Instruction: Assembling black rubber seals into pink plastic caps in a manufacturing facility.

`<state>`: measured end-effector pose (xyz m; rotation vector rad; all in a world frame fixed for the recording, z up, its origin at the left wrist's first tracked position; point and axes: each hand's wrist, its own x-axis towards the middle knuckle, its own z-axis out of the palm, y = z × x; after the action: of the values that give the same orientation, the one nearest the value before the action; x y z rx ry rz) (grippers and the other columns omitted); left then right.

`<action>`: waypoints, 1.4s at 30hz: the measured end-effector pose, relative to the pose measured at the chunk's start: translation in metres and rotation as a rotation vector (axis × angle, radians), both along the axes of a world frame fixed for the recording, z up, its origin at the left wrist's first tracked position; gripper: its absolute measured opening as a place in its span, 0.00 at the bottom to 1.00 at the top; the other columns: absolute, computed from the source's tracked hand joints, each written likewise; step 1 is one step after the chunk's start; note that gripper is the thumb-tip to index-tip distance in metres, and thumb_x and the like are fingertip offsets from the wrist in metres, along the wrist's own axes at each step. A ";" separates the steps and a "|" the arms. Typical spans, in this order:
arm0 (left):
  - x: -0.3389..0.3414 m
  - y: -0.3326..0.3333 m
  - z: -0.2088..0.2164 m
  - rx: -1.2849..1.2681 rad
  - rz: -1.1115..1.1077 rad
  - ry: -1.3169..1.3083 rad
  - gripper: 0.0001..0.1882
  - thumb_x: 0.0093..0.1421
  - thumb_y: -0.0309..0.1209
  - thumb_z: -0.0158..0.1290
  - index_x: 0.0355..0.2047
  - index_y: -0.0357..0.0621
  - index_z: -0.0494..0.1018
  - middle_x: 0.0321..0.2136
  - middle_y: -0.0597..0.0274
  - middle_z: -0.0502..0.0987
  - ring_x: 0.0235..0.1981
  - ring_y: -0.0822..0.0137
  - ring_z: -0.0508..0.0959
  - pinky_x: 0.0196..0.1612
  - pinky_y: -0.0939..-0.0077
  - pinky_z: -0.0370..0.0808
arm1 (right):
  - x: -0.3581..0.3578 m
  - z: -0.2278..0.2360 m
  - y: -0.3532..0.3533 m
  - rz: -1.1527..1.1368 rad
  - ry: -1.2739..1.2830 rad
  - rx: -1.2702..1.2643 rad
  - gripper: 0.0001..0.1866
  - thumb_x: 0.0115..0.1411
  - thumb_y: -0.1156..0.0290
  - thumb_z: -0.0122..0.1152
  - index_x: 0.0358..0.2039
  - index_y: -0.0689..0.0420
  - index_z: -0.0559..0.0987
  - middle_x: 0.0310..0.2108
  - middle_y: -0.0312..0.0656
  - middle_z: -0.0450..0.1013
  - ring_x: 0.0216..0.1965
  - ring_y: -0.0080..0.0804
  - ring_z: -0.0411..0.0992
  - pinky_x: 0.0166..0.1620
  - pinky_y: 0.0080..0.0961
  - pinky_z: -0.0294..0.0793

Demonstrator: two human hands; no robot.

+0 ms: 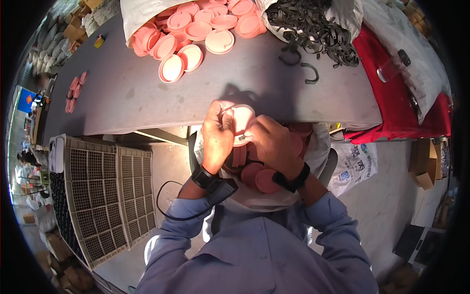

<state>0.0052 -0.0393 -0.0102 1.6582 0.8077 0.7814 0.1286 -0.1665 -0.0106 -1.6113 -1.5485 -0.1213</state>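
Observation:
Just off the table's near edge, my left hand [218, 134] is closed on the rim of a round pink lid [242, 117]. My right hand [271, 144] is pinched at the lid's lower right edge, on a small dark piece [242, 138] mostly covered by the fingers. Below both hands, a white plastic bag [316, 147] holds several pink lids [267, 181]. Across the table lies a heap of loose pink lids [198, 30]. To its right, black curved handles [318, 29] spill from another white bag, and one hook-shaped handle [311, 73] lies apart.
The grey table [156, 98] spans the front. A few pink pieces [76, 90] and a small yellow object [99, 41] are on its left. A beige plastic crate [105, 191] stands left of me. Red cloth [374, 73] and a clear bottle [389, 70] lie right.

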 end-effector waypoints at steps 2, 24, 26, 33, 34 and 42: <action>-0.007 -0.006 -0.006 0.005 -0.010 -0.057 0.07 0.74 0.23 0.50 0.49 0.38 0.75 0.38 0.65 0.78 0.39 0.76 0.75 0.46 0.79 0.75 | 0.006 -0.001 -0.001 0.095 0.017 -0.031 0.08 0.57 0.77 0.64 0.38 0.60 0.79 0.36 0.46 0.74 0.32 0.45 0.75 0.34 0.35 0.77; -0.025 -0.059 -0.044 0.237 -0.134 -0.021 0.16 0.60 0.14 0.53 0.45 0.39 0.84 0.43 0.51 0.85 0.42 0.64 0.86 0.45 0.72 0.82 | -0.026 -0.039 -0.054 -0.203 0.388 -0.483 0.16 0.57 0.71 0.64 0.45 0.62 0.75 0.34 0.54 0.77 0.36 0.57 0.78 0.41 0.52 0.77; -0.020 -0.057 -0.049 0.386 -0.142 -0.007 0.16 0.58 0.12 0.53 0.41 0.39 0.84 0.37 0.51 0.85 0.39 0.66 0.86 0.43 0.74 0.82 | -0.029 -0.022 -0.056 -0.170 0.470 -0.548 0.16 0.56 0.70 0.65 0.44 0.62 0.75 0.31 0.54 0.77 0.37 0.57 0.78 0.41 0.52 0.76; -0.035 -0.032 -0.034 -0.664 -0.482 -0.079 0.25 0.64 0.20 0.53 0.63 0.38 0.72 0.49 0.56 0.81 0.49 0.60 0.83 0.52 0.70 0.80 | -0.030 -0.024 -0.058 -0.081 0.231 -0.228 0.27 0.55 0.67 0.68 0.54 0.62 0.73 0.48 0.56 0.75 0.42 0.53 0.78 0.43 0.50 0.78; -0.034 -0.034 -0.032 -0.861 -0.472 -0.280 0.27 0.67 0.27 0.52 0.67 0.39 0.67 0.58 0.55 0.74 0.58 0.60 0.76 0.60 0.66 0.74 | -0.040 -0.024 -0.061 -0.079 0.233 -0.226 0.27 0.55 0.67 0.68 0.54 0.62 0.73 0.48 0.56 0.75 0.42 0.53 0.78 0.43 0.50 0.78; -0.043 0.029 -0.006 0.152 -0.398 0.308 0.19 0.66 0.40 0.65 0.48 0.37 0.81 0.39 0.59 0.84 0.42 0.69 0.82 0.49 0.71 0.79 | 0.033 0.014 -0.049 -0.224 0.126 -0.287 0.25 0.59 0.73 0.66 0.58 0.64 0.75 0.53 0.58 0.76 0.48 0.58 0.78 0.49 0.47 0.80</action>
<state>-0.0380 -0.0099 -0.0157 2.0258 0.6050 0.3189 0.1618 -0.2151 0.0033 -1.9762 -1.3306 0.0845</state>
